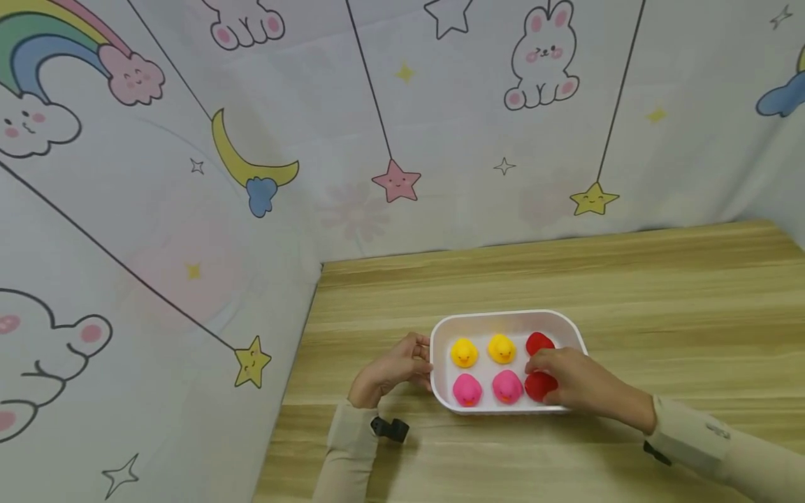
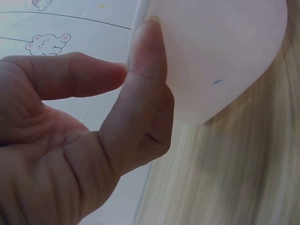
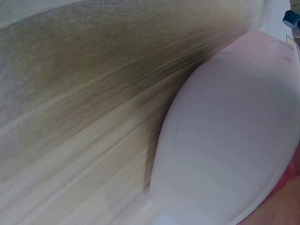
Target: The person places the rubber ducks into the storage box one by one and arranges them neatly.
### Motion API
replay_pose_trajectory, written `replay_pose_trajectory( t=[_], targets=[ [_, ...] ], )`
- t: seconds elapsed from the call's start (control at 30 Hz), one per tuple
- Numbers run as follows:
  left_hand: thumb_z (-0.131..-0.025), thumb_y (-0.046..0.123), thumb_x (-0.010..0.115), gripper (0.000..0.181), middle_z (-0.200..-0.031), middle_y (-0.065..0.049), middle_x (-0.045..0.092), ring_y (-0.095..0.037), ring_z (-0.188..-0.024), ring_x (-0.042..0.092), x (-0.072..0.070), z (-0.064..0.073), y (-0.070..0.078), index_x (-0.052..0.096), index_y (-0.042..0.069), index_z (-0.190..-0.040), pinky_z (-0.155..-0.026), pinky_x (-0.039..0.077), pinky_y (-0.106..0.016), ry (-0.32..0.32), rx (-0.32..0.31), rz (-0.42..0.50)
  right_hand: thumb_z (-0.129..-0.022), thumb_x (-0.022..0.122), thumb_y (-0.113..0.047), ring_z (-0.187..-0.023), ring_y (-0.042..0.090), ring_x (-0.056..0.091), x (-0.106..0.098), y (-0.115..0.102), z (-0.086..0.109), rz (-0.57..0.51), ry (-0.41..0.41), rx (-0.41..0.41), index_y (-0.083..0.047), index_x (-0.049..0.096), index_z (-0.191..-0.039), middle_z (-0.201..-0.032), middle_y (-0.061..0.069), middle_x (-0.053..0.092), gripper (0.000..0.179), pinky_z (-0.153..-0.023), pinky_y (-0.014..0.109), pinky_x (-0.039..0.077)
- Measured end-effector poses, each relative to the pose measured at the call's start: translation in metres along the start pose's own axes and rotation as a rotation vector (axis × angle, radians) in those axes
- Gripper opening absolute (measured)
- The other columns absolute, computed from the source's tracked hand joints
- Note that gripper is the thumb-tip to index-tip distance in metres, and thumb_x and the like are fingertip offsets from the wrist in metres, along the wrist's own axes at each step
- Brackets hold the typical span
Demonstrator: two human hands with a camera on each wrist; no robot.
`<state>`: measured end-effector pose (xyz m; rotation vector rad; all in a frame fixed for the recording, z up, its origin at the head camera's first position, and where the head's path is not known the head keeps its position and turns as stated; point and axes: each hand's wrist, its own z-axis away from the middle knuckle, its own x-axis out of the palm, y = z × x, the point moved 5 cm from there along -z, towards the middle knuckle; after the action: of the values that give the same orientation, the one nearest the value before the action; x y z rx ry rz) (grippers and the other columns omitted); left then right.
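A white plastic tray [image 1: 503,407] with rounded corners holds small rubber ducks in two rows. Two yellow ducks [image 1: 464,353] stand at the back left, and two pink ducks [image 1: 467,390] in front of them. At the right end are a back red duck [image 1: 539,342] and a front red duck [image 1: 539,386]. My right hand [image 1: 578,381] reaches over the right rim and grips the front red duck between thumb and fingers. With thumb and finger my left hand [image 1: 399,365] pinches the tray's left rim; the left wrist view shows the tray's outer wall [image 2: 225,56] beside them.
The tray stands on a wood-grain table [image 1: 679,300]. A white cloth wall [image 1: 465,126] with printed rabbits and stars closes off the back and the left side. Black wrist cameras are strapped to both sleeves, the left wrist camera [image 1: 391,429] showing plainly.
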<state>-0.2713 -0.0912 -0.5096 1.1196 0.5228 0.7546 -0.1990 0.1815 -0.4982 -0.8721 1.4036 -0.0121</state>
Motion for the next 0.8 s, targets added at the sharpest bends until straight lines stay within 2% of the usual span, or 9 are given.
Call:
replay_pose_trajectory(
  t=[0.13, 0.23, 0.6, 0.8],
  targets=[
    [-0.090, -0.013, 0.052, 0.047, -0.101, -0.017, 0.050, -0.019, -0.068, 0.062, -0.0012, 0.0009, -0.0005, 0.030, -0.014, -0.132, -0.062, 0.064, -0.029, 0.000, -0.002, -0.004, -0.074, 0.090, -0.016, -0.082, 0.008, 0.057, 0.0011, -0.0014, -0.0003, 0.006, -0.004, -0.020, -0.011, 0.074, -0.100, -0.094, -0.008, 0.068, 0.031, -0.072, 0.026, 0.059],
    [-0.090, -0.013, 0.052, 0.047, -0.102, -0.018, 0.050, -0.019, -0.068, 0.062, -0.0022, 0.0015, -0.0014, 0.030, -0.014, -0.132, -0.064, 0.065, -0.030, 0.003, -0.002, -0.004, -0.075, 0.087, -0.009, -0.083, 0.009, 0.057, 0.0007, -0.0032, -0.0010, 0.019, -0.016, -0.047, -0.011, 0.075, -0.099, -0.094, -0.009, 0.068, 0.027, -0.073, 0.027, 0.060],
    [-0.090, -0.012, 0.053, 0.048, -0.103, -0.017, 0.049, -0.020, -0.069, 0.062, -0.0054, 0.0046, -0.0034, 0.030, -0.014, -0.133, -0.065, 0.065, -0.030, 0.011, 0.002, 0.006, -0.069, 0.081, 0.007, -0.086, 0.014, 0.060, -0.0016, -0.0079, -0.0032, 0.034, -0.052, -0.096, -0.011, 0.077, -0.095, -0.096, -0.005, 0.069, 0.032, -0.077, 0.032, 0.064],
    [-0.090, -0.012, 0.053, 0.049, -0.103, -0.018, 0.049, -0.019, -0.068, 0.062, -0.0095, 0.0038, -0.0032, 0.029, -0.014, -0.133, -0.063, 0.064, -0.029, 0.017, 0.013, -0.001, -0.069, 0.080, 0.008, -0.092, 0.020, 0.063, -0.0059, -0.0080, -0.0024, 0.011, -0.046, -0.095, -0.012, 0.077, -0.098, -0.102, -0.002, 0.069, 0.035, -0.081, 0.036, 0.064]
  ],
)
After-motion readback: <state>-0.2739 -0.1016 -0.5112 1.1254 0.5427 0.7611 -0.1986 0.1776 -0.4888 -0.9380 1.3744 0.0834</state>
